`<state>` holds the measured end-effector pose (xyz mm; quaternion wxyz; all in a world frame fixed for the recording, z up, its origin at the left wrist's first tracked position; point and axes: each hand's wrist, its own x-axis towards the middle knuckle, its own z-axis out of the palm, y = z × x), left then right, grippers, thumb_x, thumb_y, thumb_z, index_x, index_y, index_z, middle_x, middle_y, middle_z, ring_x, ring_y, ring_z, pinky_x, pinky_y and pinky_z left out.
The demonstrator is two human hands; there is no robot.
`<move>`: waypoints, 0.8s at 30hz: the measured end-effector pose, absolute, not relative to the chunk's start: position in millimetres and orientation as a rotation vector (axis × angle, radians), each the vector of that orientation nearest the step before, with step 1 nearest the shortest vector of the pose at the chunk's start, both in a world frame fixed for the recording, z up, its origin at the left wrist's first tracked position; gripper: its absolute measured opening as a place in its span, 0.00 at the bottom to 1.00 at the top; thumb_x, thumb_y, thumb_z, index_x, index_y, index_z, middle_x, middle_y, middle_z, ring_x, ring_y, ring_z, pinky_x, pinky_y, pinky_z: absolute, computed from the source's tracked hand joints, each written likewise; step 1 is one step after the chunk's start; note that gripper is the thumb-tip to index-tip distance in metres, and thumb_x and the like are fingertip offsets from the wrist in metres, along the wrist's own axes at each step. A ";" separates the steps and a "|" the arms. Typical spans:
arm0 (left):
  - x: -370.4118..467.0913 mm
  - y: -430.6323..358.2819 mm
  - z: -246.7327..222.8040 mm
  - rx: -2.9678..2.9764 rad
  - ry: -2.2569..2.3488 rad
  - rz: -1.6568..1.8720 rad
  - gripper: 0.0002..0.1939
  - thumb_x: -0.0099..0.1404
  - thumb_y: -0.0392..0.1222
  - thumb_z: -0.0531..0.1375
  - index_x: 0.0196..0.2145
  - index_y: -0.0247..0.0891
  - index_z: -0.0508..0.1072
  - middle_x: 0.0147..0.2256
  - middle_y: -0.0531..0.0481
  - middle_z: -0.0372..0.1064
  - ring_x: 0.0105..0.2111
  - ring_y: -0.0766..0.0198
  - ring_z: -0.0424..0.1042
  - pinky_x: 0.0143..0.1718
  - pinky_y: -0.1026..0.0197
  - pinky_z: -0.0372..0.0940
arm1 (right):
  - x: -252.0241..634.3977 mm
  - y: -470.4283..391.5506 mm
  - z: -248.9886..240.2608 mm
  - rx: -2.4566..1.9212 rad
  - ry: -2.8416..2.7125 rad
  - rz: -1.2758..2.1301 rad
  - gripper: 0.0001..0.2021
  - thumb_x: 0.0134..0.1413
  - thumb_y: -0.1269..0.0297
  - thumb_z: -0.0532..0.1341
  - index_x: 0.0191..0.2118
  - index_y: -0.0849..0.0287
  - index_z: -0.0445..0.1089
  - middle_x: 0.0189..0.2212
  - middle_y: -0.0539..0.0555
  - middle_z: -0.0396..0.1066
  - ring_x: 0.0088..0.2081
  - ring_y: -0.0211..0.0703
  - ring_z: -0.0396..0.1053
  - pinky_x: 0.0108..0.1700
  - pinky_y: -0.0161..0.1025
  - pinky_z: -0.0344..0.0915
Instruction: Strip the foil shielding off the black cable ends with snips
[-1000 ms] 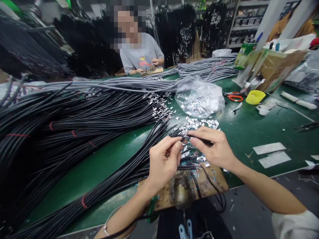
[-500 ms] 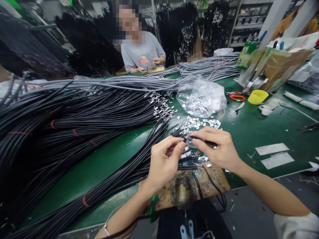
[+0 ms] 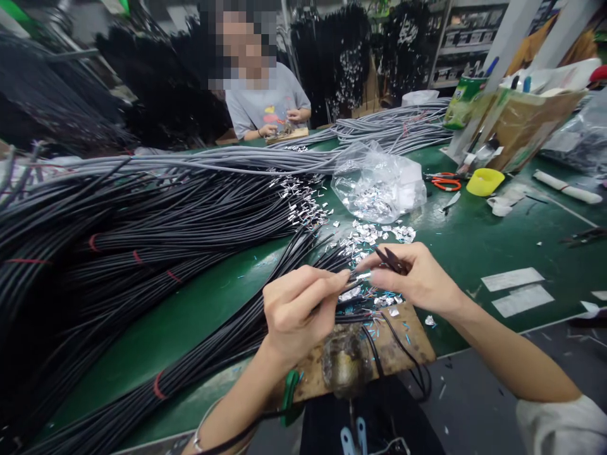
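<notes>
My left hand is closed in a pinch round the end of a black cable. Bright silver foil shows at the cable's tip, between my two hands. My right hand holds dark tweezers, their two pointed tips apart and aimed up and left. The thumb and forefinger of that hand are at the foil; whether they grip it I cannot tell. Below lies a stained wooden board bearing a tape-wrapped metal lump. Foil scraps and blue wire bits are strewn beyond my fingers.
Bundles of black cables cover the left side, with grey cables behind. A clear plastic bag, orange-handled pliers and a yellow ring lie farther back. A co-worker sits across the green table.
My left hand has turned, its knuckles now more upward. The tweezers, low under my right hand before, now point up with spread tips, and silver foil shows at the cable's end.
</notes>
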<state>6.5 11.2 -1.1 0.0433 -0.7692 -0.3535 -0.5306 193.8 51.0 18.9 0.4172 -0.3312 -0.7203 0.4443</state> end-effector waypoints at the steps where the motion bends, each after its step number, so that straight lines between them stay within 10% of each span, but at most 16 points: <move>1: 6.6 11.3 -2.0 -2.355 -1.051 -1.552 0.13 0.52 0.22 0.62 0.34 0.36 0.75 0.26 0.53 0.73 0.24 0.71 0.69 0.25 0.68 0.63 | 193.5 50.3 19.4 -0.841 -1.834 1.119 0.11 0.49 0.59 0.65 0.28 0.63 0.76 0.20 0.49 0.70 0.21 0.31 0.62 0.22 0.31 0.58; 12: 25.6 4.6 -5.7 -2.375 -1.530 -1.404 0.04 0.62 0.34 0.58 0.32 0.34 0.73 0.24 0.51 0.70 0.22 0.70 0.67 0.24 0.67 0.60 | 193.2 38.7 -13.9 -0.447 -1.949 -0.182 0.08 0.54 0.72 0.58 0.39 0.63 0.74 0.30 0.56 0.73 0.28 0.38 0.68 0.26 0.35 0.63; 18: 18.6 6.7 -1.0 -2.943 -2.084 -2.025 0.21 0.67 0.52 0.50 0.22 0.36 0.64 0.13 0.58 0.53 0.11 0.74 0.51 0.13 0.68 0.47 | 179.7 43.1 -8.3 -0.601 -1.727 0.490 0.04 0.52 0.68 0.62 0.28 0.59 0.74 0.24 0.50 0.70 0.25 0.35 0.67 0.26 0.33 0.63; 24: 19.5 6.9 0.5 -3.101 -2.072 -1.737 0.20 0.64 0.49 0.55 0.21 0.33 0.70 0.15 0.55 0.56 0.15 0.74 0.51 0.15 0.68 0.46 | 184.8 58.9 -3.8 -0.851 -1.443 0.861 0.12 0.50 0.58 0.64 0.23 0.60 0.69 0.18 0.45 0.62 0.20 0.31 0.58 0.23 0.33 0.57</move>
